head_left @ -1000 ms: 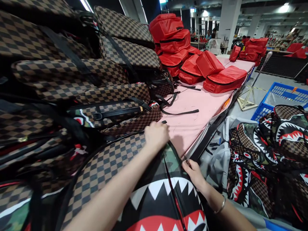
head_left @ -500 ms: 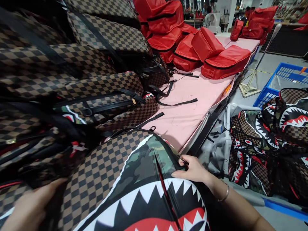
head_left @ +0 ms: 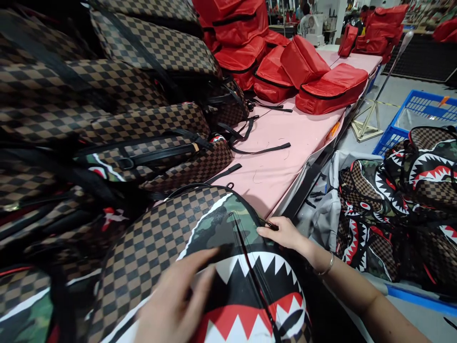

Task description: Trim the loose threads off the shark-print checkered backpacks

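A backpack (head_left: 167, 224) with brown check, camouflage and a printed shark mouth lies in front of me. A dark zipper slit runs down its front panel. My right hand (head_left: 285, 232) pinches the backpack's far right edge; a small dark, shiny piece shows at the fingertips, too small to name. Over the front panel is my left hand (head_left: 174, 295), slightly blurred, with thumb and forefinger apart and nothing visible between them. Whether it touches the panel, I cannot tell.
Checked backpacks (head_left: 117, 90) are piled high on the left. Red bags (head_left: 332, 88) sit farther along the pink tabletop (head_left: 264, 138), with loose black straps nearby. To the right, a lined bin holds several shark-print backpacks (head_left: 385, 190), beside a blue crate (head_left: 410, 114).
My left hand has come from the left side onto the backpack's front panel. The right hand keeps its grip on the edge. The view has shifted slightly.
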Available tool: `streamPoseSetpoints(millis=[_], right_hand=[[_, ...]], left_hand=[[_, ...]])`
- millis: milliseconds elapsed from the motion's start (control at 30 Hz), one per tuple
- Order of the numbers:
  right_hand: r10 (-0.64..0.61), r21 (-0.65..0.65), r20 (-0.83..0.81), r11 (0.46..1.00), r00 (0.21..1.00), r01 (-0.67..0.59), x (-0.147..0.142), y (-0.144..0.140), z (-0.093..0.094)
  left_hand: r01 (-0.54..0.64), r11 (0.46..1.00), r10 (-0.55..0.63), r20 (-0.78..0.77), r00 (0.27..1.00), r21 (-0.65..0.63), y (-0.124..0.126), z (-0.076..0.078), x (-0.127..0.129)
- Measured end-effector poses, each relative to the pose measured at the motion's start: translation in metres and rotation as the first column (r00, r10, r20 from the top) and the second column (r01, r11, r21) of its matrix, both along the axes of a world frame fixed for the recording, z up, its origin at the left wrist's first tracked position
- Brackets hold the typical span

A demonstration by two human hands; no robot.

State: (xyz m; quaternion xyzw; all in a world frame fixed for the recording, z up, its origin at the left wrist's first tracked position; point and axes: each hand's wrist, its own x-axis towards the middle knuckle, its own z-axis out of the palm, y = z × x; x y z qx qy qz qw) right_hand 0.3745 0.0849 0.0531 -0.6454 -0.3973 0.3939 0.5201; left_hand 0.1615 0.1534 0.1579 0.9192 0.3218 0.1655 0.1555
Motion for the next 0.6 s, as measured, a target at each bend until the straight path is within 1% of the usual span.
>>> streamPoseSetpoints(millis=[33,67,100,133,167,233,333,367,433,500,600], right_hand=[[0.001,0.007,-0.031,1.0,1.0,-0.001,0.0,0.002,-0.001],[0.001,0.017,-0.067,1.0,0.998,0.0,0.0,0.003,-0.003],[-0.003,0.027,-0.1,1.0,0.995,0.006,0.0,0.004,-0.005],[-0.011,0.036,-0.124,0.999,0.992,0.015,-0.001,0.004,-0.006],[-0.017,0.042,-0.139,0.999,0.99,0.023,-0.001,0.003,-0.008],[-0.021,0.046,-0.15,0.999,0.988,0.028,-0.001,0.002,-0.011],[-0.029,0.051,-0.125,0.998,0.992,0.035,-0.002,-0.001,-0.014],[-0.033,0.054,-0.115,0.998,0.993,0.039,-0.003,-0.002,-0.014],[-0.039,0.067,-0.114,0.997,0.993,0.046,-0.004,-0.004,-0.014],[-0.029,0.095,-0.134,0.995,0.991,0.042,-0.006,-0.007,-0.012],[0.031,0.142,-0.143,0.99,0.989,-0.01,-0.006,-0.011,-0.007]], left_hand=[[0.116,0.993,-0.115,0.017,0.993,-0.005,-0.008,-0.006,0.014],[0.203,0.979,-0.202,0.021,0.979,-0.018,-0.014,-0.012,0.027],[0.221,0.975,-0.221,0.012,0.975,-0.032,-0.02,-0.017,0.039],[0.211,0.977,-0.211,0.0,0.977,-0.038,-0.023,-0.022,0.049],[0.179,0.983,-0.18,-0.016,0.984,-0.043,-0.025,-0.027,0.055],[0.124,0.991,-0.126,-0.042,0.991,-0.044,-0.027,-0.033,0.058],[0.099,0.991,-0.107,-0.082,0.991,-0.092,-0.027,-0.037,0.046],[0.063,0.992,-0.075,-0.11,0.991,-0.109,-0.028,-0.037,0.041],[-0.059,0.99,0.033,-0.196,0.98,-0.125,-0.031,-0.034,0.035],[-0.16,0.981,0.121,-0.293,0.949,-0.114,-0.035,-0.029,0.036],[-0.225,0.97,0.161,-0.457,0.875,-0.091,-0.04,-0.019,0.047]])
